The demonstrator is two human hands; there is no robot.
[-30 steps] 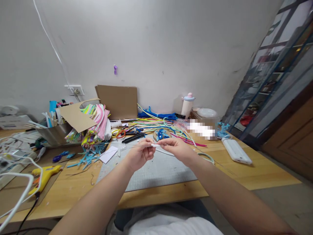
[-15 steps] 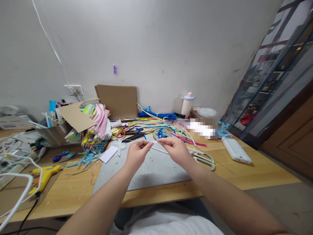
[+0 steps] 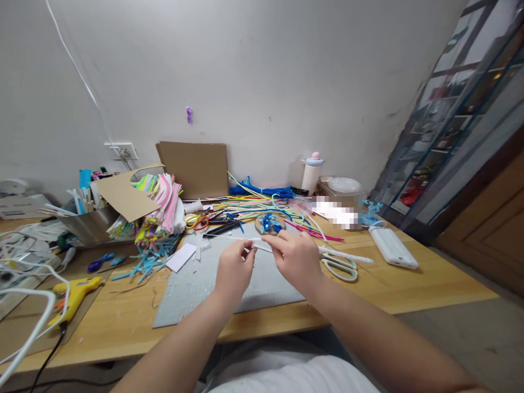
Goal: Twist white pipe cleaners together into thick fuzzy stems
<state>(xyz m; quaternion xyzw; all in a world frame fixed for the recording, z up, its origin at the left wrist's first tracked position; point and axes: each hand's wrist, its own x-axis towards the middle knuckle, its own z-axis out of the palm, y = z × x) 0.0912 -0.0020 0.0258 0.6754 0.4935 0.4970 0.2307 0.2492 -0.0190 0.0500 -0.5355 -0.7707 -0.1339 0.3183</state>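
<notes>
Over the cutting mat (image 3: 192, 297), my left hand (image 3: 234, 268) pinches a thin white stem between thumb and fingertips. My right hand (image 3: 299, 255) grips the same stem close by, forefinger stretched along it. Leftward from the pinch runs a thin, pale, wire-like length. A fuzzy white pipe cleaner (image 3: 347, 255) sticks out past the right hand; whether it joins the pinched part is hidden by that hand. Green-handled scissors (image 3: 340, 267) lie beneath it. Behind the hands sits a round dish with blue pieces (image 3: 270, 222).
Colourful pipe cleaners (image 3: 249, 210) are spread along the back. A bundle of fuzzy stems (image 3: 161, 210) and a metal holder (image 3: 92, 226) stand left. A yellow glue gun (image 3: 76, 295) with cords lies at far left. A white power bank (image 3: 393, 248) rests at right.
My left hand has turned, its fingers more upright. The right forefinger now lies along the stem. More of the fuzzy white pipe cleaner shows to the right, and the thin length at left is plainer.
</notes>
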